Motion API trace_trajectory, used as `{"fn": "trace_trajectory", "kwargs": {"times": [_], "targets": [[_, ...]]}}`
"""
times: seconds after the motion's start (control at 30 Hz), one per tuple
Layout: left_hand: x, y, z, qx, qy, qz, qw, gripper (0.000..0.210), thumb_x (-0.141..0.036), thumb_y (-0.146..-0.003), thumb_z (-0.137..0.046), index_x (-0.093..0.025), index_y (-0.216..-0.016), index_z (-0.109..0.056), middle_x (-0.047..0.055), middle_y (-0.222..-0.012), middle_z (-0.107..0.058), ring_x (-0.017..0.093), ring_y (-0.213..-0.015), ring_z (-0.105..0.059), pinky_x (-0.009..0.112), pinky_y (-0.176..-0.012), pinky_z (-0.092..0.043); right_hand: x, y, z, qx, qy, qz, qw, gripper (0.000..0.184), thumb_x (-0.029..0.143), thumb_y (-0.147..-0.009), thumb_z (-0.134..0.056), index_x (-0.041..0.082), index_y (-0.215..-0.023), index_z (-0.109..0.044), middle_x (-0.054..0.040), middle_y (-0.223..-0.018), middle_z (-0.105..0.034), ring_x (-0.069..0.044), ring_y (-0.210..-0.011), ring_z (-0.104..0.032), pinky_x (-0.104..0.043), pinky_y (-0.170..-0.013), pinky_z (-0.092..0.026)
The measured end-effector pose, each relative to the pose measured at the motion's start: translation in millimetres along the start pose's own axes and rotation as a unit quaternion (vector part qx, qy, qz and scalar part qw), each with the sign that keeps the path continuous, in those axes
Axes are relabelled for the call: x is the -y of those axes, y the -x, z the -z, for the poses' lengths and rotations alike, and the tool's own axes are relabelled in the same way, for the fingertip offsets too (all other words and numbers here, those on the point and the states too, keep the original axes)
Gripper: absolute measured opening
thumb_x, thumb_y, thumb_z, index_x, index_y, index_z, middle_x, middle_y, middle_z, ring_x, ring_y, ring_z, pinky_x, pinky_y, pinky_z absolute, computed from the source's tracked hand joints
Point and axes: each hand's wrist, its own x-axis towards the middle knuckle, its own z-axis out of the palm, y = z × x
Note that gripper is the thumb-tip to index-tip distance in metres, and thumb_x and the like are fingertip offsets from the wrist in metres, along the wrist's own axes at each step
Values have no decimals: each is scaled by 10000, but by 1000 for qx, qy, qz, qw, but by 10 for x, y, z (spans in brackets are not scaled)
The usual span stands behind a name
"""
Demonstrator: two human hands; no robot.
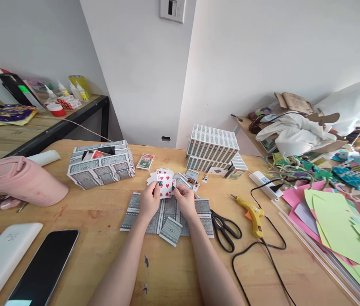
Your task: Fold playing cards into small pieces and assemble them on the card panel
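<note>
A six of hearts playing card [166, 187] is held up between my hands, face toward me. My left hand [150, 199] pinches its left edge, and my right hand [184, 199] pinches the right side, where part of another red card shows. Below them lies a flat panel of grey-backed playing cards [204, 212] laid edge to edge. One loose card piece [171, 231] rests face down on its front. Behind my hands are scattered loose cards [192, 176], some face up. Black-handled scissors [226, 229] lie against the panel's right edge.
A card-covered box [103, 170] stands back left, near a green card pack [145, 161]. Stacked card boxes [212, 146] stand back right. A yellow glue gun [252, 214] with a black cord, a power strip [266, 185] and coloured paper [342, 221] lie right. A phone [44, 267] lies left.
</note>
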Motion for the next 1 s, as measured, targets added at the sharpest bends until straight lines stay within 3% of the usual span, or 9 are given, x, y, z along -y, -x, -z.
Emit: {"fn": "trace_trajectory", "kwargs": {"times": [0.2, 0.4, 0.63, 0.83, 0.9, 1.0], "targets": [[-6, 0, 12, -3, 5, -1, 1000, 267, -309, -847, -385, -190, -609, -412, -34, -507, -422, 104, -471, -383, 220, -494, -284, -24, -9, 6, 7, 8, 9, 1000, 264, 340, -734, -541, 166, -876, -680, -31, -711, -670, -171, -627, -596, -285, -594, -488], [3, 3, 9, -12, -20, -15, 1000, 278, -301, -849, -385, -187, -597, -415, -33, -498, -421, 100, -460, -373, 221, -487, -271, -21, 18, -12, -27, 117, 36, 992, 258, 360, -760, -496, 170, -790, -669, -19, -650, -632, -161, -605, -566, -249, -544, -453], [-67, 72, -62, -8, -78, -89, 993, 250, -271, -863, -367, -185, -642, -447, -1, -567, -492, 123, -525, -458, 230, -520, -306, 51, 101, -89, -129, 316, 101, 935, 302, 321, -810, -407, 160, -673, -622, 13, -495, -521, -110, -452, -431, -213, -463, -329], [-118, 144, -140, 25, -86, -167, 982, 201, -228, -888, -332, -177, -857, -524, 50, -725, -591, 157, -697, -565, 240, -616, -389, -4, 139, -120, -209, 382, 96, 895, 287, 333, -807, -409, 186, -833, -654, -22, -542, -583, -146, -472, -484, -241, -499, -353], [-116, 147, -139, 20, -90, -180, 979, 203, -218, -888, -329, -178, -873, -527, 56, -739, -596, 163, -723, -575, 247, -636, -402, -1, 134, -120, -210, 365, 90, 903, 274, 343, -795, -429, 191, -807, -657, -22, -559, -599, -146, -497, -506, -242, -522, -384], [-93, 129, -116, 2, -98, -173, 980, 201, -207, -881, -332, -177, -852, -529, 58, -716, -594, 168, -708, -578, 253, -633, -407, 28, 91, -103, -164, 257, 79, 949, 252, 351, -773, -472, 178, -777, -654, -26, -631, -646, -149, -572, -559, -247, -574, -448]]}}
